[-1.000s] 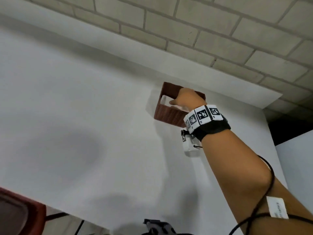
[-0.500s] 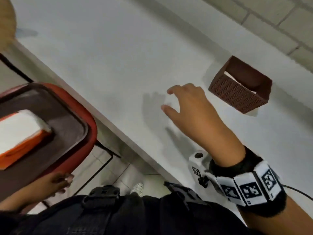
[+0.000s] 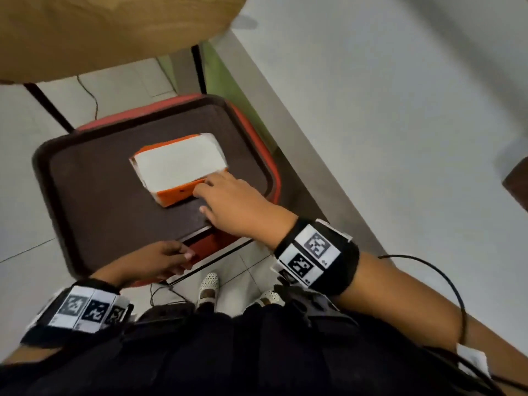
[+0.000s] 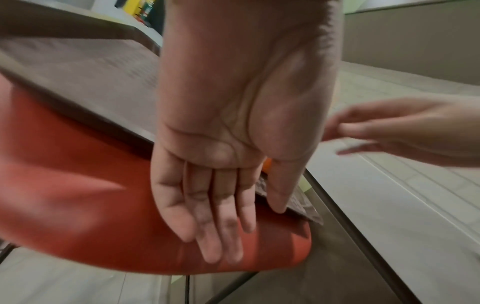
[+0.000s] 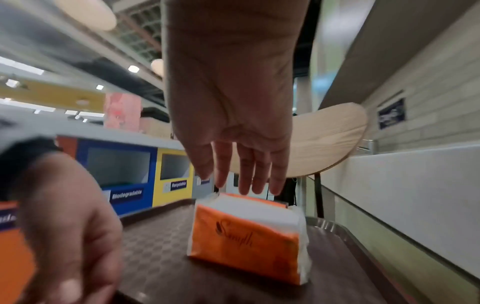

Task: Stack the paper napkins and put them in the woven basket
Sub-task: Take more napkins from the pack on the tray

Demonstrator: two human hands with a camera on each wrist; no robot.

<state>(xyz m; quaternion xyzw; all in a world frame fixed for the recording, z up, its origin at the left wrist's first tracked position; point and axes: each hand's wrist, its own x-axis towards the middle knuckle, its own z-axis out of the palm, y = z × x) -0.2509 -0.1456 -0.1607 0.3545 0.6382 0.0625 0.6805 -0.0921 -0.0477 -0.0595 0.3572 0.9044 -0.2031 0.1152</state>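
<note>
Orange wrapping and white paper mark the one napkin pack (image 3: 179, 167) in sight, lying near the middle of a single brown tray (image 3: 94, 195) that sits on a red chair seat (image 4: 85, 205). My right hand (image 3: 237, 207) reaches over the tray's near edge, fingers straight and spread, tips at the pack's near end, gripping nothing. My left hand (image 3: 154, 260) rests flat against the tray's near edge and the seat, fingers extended. A white table (image 3: 400, 124) runs along the right, with a corner of the woven basket (image 3: 515, 178) at its far edge. Two recycling bins (image 5: 145, 170) stand behind, beside a pale tiled floor (image 3: 17, 172).
</note>
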